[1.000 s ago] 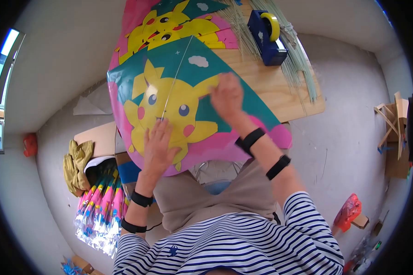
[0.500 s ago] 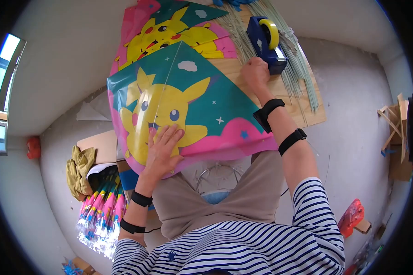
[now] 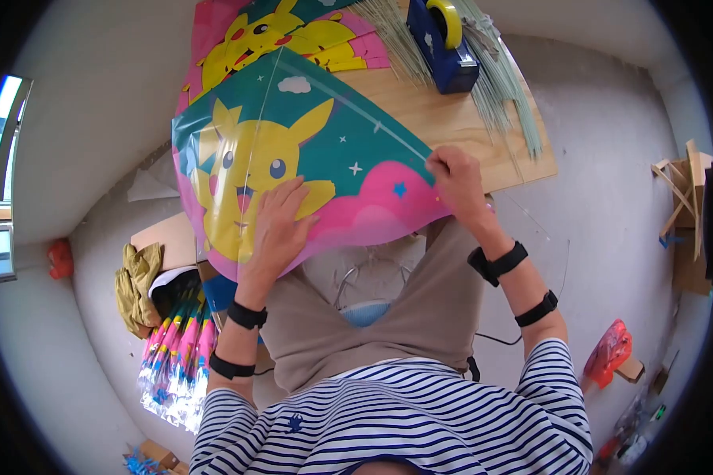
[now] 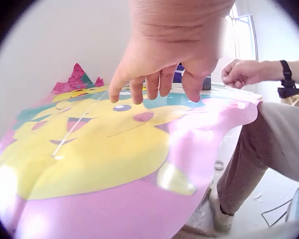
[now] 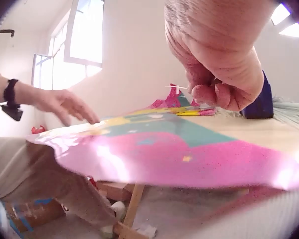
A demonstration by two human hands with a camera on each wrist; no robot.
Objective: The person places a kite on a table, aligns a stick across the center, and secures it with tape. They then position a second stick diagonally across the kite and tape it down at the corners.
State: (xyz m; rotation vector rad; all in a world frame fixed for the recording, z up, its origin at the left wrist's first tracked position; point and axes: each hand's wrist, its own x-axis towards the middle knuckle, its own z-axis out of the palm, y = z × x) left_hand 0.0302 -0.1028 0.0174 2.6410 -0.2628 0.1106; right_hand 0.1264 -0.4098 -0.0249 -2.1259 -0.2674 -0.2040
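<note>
A kite sheet (image 3: 325, 214) in teal and pink, printed with a yellow cartoon figure, lies over the table's near edge. A thin pale rod (image 4: 77, 127) runs down its middle. My left hand (image 3: 276, 226) rests on the sheet beside the figure's mouth, fingers stretched out and spread. Over the sheet's right corner, the curled fingers of my right hand (image 3: 455, 186) pinch a thin stick (image 5: 177, 87); its end pokes out past the fingertips in the right wrist view, with a small white bit on it.
A blue tape dispenser (image 3: 451, 71) with a yellow roll stands at the back right, with bundles of thin sticks (image 3: 495, 103) around it. More printed sheets (image 3: 309, 39) lie at the back. Finished-looking packed pieces (image 3: 178, 348) hang at lower left.
My right hand went from the figure's ear to the tape dispenser, then came back to the sheet's right corner with the stick. The sheet sits further left in view; my left hand stays on it.
</note>
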